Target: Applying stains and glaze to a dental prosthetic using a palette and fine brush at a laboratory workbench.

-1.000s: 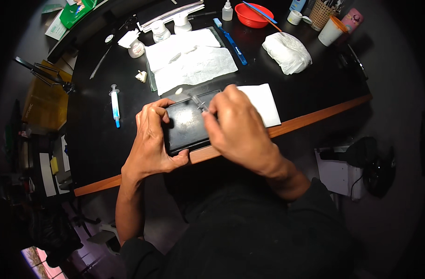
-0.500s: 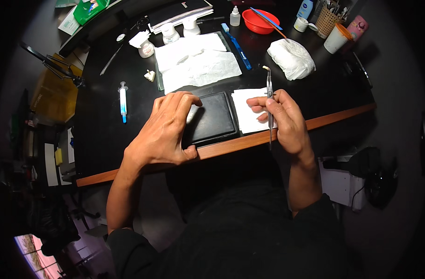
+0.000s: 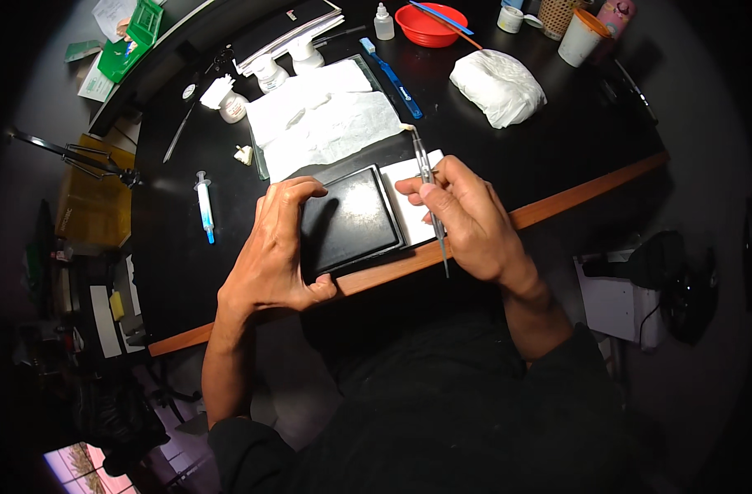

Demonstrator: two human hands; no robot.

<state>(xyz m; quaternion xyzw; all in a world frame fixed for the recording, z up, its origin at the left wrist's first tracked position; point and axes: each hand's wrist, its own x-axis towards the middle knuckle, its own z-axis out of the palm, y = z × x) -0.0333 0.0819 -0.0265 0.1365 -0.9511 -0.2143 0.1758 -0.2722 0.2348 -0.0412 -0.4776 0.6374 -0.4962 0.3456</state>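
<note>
My right hand (image 3: 473, 216) holds slim metal tweezers (image 3: 426, 169) upright between thumb and fingers. At their upper tip is a small cream-white piece (image 3: 408, 127), too small to name surely, by the right edge of the white tissue (image 3: 335, 119). Beneath this hand lies a folded white paper pad (image 3: 409, 210), partly covered. My left hand (image 3: 269, 247) is open with curved fingers, at the left side of a flat black box (image 3: 351, 218). Its thumb rests by the table's wooden front edge, and the index finger bends over the box; whether it touches the lid I cannot tell.
A syringe (image 3: 204, 206) and a small tooth-coloured model (image 3: 243, 155) lie to the left. Beyond the tissue stand small white bottles (image 3: 269, 74). A blue toothbrush (image 3: 392, 78), red bowl (image 3: 429, 26), crumpled white bundle (image 3: 499, 86) and orange-lidded cup (image 3: 584, 39) are farther back and right.
My right hand has moved left with the tweezers, bringing their tip close to the tissue. The view has shifted and tilted slightly. My left hand keeps about the same place beside the box.
</note>
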